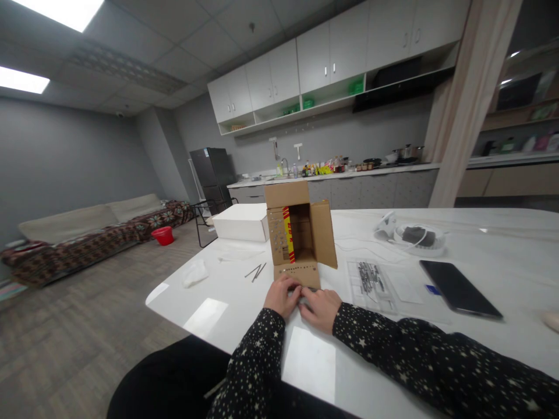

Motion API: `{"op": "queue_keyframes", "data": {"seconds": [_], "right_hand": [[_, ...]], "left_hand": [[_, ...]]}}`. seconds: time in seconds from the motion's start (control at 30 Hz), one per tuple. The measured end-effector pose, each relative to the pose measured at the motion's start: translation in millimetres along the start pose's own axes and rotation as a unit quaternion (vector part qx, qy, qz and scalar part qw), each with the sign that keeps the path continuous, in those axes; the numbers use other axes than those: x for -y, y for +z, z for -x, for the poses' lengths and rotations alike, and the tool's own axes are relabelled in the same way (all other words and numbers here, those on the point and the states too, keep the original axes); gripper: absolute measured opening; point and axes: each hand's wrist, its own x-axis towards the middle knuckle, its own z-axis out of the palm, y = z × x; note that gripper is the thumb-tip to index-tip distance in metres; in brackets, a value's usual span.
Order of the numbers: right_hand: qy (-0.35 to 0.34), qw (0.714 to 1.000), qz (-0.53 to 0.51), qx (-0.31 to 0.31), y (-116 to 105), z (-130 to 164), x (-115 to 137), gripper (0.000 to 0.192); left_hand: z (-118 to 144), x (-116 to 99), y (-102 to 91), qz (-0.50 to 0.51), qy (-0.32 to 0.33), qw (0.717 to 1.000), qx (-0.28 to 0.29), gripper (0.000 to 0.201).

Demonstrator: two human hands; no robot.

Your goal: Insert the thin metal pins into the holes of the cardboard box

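Right now we rest both hands on the white surface [393, 349], close together at the foot of a small cardboard box [299, 235]. Our left hand [283, 297] and right hand [322, 307] nearly touch, fingers curled down over the lowest flap of the box, which lies flat on the surface toward us. Something small and grey shows between the fingertips, but we cannot tell what it is, nor whether either grip is pinched on it or merely pressing on the flap.

The box lies on its side with its open mouth facing us. One flap stands up at the top, another swings out to the right, and a strip of red and yellow tape runs down the inner left edge. A row of small dots marks the lowered flap.

Just left of the box lie a pair of thin metal pins [256, 271], and further left a crumpled bit of white plastic [194, 272]. Behind the box on the left sits a flat white box [242, 222]. To the right of our hands is a clear plastic tray [371, 282] with dark small parts in it, then a black tablet [458, 287] lying flat. Beyond those, a white round device [417, 237] with a cable rests well apart from the box.
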Motion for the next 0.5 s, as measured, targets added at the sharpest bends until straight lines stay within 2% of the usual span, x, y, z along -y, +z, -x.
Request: {"op": "queue_keyframes", "data": {"seconds": [0.5], "right_hand": [[0.005,1.000,0.003,0.004,1.1,-1.0,-0.1,0.038]], "left_hand": [[-0.6,6.1,1.2,-0.003,0.015,0.999,0.029,0.022]]}}
